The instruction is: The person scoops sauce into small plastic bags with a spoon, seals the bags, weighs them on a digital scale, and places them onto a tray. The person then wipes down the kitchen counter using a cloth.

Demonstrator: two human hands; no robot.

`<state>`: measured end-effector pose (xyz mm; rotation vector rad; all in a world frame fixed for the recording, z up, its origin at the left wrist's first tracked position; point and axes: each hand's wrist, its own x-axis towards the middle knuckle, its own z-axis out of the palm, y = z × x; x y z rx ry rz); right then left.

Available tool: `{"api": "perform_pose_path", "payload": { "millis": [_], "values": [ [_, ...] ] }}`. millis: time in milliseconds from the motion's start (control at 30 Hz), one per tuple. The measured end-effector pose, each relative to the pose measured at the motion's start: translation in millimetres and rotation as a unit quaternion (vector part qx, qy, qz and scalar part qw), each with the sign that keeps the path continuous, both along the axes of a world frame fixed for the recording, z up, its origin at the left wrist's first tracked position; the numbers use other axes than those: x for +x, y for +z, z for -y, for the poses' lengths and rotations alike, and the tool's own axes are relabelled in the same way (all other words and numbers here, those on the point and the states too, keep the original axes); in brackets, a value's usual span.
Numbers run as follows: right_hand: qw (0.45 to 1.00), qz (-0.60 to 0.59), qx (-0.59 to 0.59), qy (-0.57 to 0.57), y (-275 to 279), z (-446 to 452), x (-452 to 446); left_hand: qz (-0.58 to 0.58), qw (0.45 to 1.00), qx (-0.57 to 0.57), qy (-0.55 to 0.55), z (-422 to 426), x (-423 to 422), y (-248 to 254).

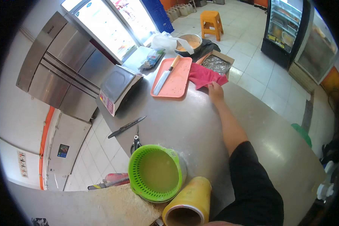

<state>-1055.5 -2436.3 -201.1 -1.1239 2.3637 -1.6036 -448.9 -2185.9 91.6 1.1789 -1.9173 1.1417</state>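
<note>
My right hand (215, 91) reaches out over the metal table, its fingers closed on the near corner of a red cloth (205, 76). The cloth lies bunched beside a pink tray (179, 84), close to the tray's right edge. On that tray rests a large knife (164, 80) with a wooden handle. Behind the cloth stands a cardboard box (225, 57) with a dark, shiny plastic lining. My left hand is out of the frame.
Nearer me stand a green strainer basket (135, 177) holding cloudy liquid and a yellow roll of film (194, 192). Scissors (136, 142), a black knife (126, 127) and a scale (118, 84) occupy the left side. A metal pot (194, 51) is at the back.
</note>
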Motion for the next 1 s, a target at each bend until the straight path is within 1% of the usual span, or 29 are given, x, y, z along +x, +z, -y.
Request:
{"api": "perform_pose_path", "payload": {
  "millis": [33,67,100,133,167,200,233,267,300,367,400,433,500,567,600,633,667,700,767,833,900,933,967,1000],
  "values": [
    [0.997,0.054,-0.060,0.016,-2.0,-12.1,-3.0,-0.002,1.000,0.002,0.001,-1.5,1.9,-0.1],
    [0.965,0.220,-0.143,0.012,-2.3,-28.4,-0.4,-0.003,1.000,0.003,0.002,-2.8,3.9,-0.5],
    [0.899,0.380,-0.218,0.008,-3.0,-48.2,5.5,-0.004,1.000,0.003,0.004,-4.9,6.4,-0.9],
    [0.974,0.185,-0.133,0.010,-6.3,-76.1,14.3,-0.005,1.000,0.004,0.007,-7.1,8.7,-1.4],
    [0.999,-0.018,-0.040,0.017,-13.0,-105.3,18.1,-0.004,1.000,0.007,0.012,-11.0,11.6,-1.4],
    [0.971,0.190,-0.114,0.085,-49.2,-126.6,1.9,-0.004,1.000,0.012,0.018,-15.5,14.1,-1.6],
    [0.907,0.361,-0.178,0.127,-49.9,-141.9,15.8,-0.005,1.000,0.014,0.026,-19.7,16.9,-1.3],
    [0.810,0.520,-0.238,0.132,-50.2,-157.3,29.6,-0.005,0.999,0.015,0.030,-23.6,18.9,-0.5],
    [0.711,0.630,-0.294,0.110,0.5,-182.6,58.9,-0.006,0.999,0.019,0.033,-27.2,20.6,-1.3],
    [0.759,0.570,-0.313,0.022,5.6,-231.2,83.2,-0.010,0.999,0.026,0.038,-34.2,22.8,-0.3],
    [0.811,0.482,-0.325,0.066,2.0,-263.4,90.8,-0.012,0.999,0.029,0.041,-38.1,24.6,1.0],
    [0.850,0.388,-0.337,0.111,10.0,-288.8,101.7,-0.014,0.999,0.029,0.042,-42.2,25.6,1.0],
    [0.844,0.352,-0.349,0.206,44.6,-329.7,110.7,-0.016,0.998,0.029,0.048,-48.9,28.1,4.7],
    [0.919,0.264,-0.264,0.131,31.2,-352.7,102.1,-0.019,0.998,0.033,0.044,-53.5,29.4,6.4],
    [0.963,0.188,-0.176,0.076,35.2,-360.2,103.9,-0.022,0.998,0.038,0.042,-54.2,29.6,6.5],
    [0.990,0.113,-0.083,0.020,48.9,-362.2,109.1,-0.023,0.998,0.041,0.032,-53.9,29.9,7.0],
    [0.997,0.012,0.053,-0.047,55.7,-350.8,122.8,-0.025,0.999,0.043,0.023,-53.6,30.4,6.3],
    [0.972,-0.086,0.187,-0.111,69.2,-335.7,138.3,-0.027,0.999,0.042,0.017,-54.9,29.9,6.4],
    [0.946,-0.132,0.291,-0.046,71.6,-324.3,161.7,-0.031,0.999,0.041,0.004,-56.4,31.2,8.6],
    [0.898,-0.135,0.415,-0.052,83.2,-309.3,178.9,-0.035,0.998,0.046,-0.019,-52.7,29.3,8.9],
    [0.929,-0.187,0.300,-0.112,35.8,-307.9,170.2,-0.038,0.997,0.045,-0.058,-43.9,22.1,5.5],
    [0.954,-0.171,0.235,-0.076,42.8,-307.3,166.6,-0.042,0.994,0.050,-0.084,-38.8,16.4,1.3],
    [0.971,-0.156,0.172,-0.064,53.0,-306.5,163.3,-0.045,0.990,0.043,-0.124,-28.3,8.3,-2.4],
    [0.968,-0.206,0.091,-0.115,14.8,-301.2,154.5,-0.049,0.984,0.041,-0.168,-23.6,-1.8,-10.6]
  ]
}}
